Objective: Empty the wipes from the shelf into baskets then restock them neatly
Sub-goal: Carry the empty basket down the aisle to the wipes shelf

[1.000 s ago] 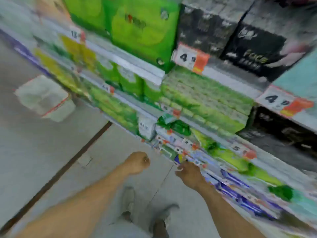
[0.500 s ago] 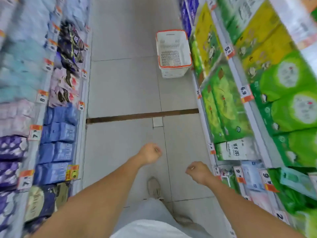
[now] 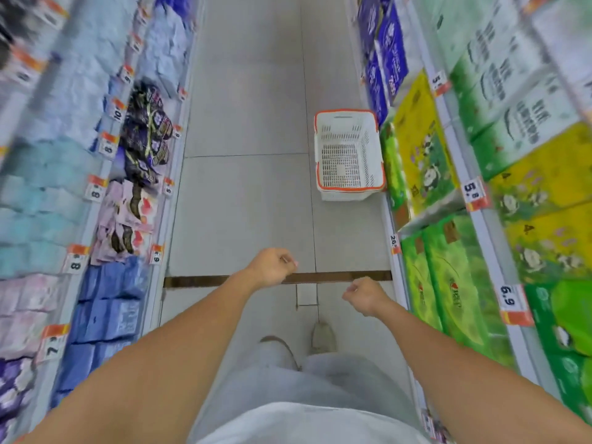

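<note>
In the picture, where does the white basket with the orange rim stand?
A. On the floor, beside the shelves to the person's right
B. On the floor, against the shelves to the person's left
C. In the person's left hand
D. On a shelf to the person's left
A: the white basket stands on the grey floor ahead, beside the bottom of the right-hand shelves, and neither hand holds it.
</note>
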### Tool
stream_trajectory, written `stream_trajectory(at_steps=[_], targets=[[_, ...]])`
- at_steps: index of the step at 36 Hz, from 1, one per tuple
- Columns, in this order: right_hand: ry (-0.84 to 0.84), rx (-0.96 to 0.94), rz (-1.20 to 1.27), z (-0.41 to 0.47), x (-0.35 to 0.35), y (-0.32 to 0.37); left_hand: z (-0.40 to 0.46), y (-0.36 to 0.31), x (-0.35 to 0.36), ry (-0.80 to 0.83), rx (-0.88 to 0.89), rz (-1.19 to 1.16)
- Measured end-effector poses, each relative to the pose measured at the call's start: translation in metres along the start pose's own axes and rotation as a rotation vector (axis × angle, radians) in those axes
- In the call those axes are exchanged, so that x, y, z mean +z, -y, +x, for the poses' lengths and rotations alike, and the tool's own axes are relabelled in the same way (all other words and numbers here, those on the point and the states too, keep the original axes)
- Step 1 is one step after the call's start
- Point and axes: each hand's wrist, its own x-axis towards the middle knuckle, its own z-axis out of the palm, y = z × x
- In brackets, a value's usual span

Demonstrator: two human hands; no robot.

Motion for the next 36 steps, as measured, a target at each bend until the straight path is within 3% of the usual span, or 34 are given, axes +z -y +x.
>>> stream_trajectory(at_steps=[8,16,27,31,36], targets=[[0.015,0.006,-0.059,0.117,-0.076,0.146,0.129,-0.039,-0.139,0.004,0.046,0.022],[-0.148,0.079,0.166,0.202,-0.156,0.250,0.268,-0.092,-0.255,0.142,0.035,0.216],[-0.187,0.292,0.471,0.349,-0.217,0.257,0.500,-0.249,-0.309,0.298,0.140,0.557],[-0.113,0.444,0.648,0.405,-0.226,0.260,0.581,-0.288,-0.308,0.381,0.154,0.678],[-0.156,0.606,0.933,0.485,-0.241,0.253,0.697,-0.312,-0.297,0.416,0.167,0.845]])
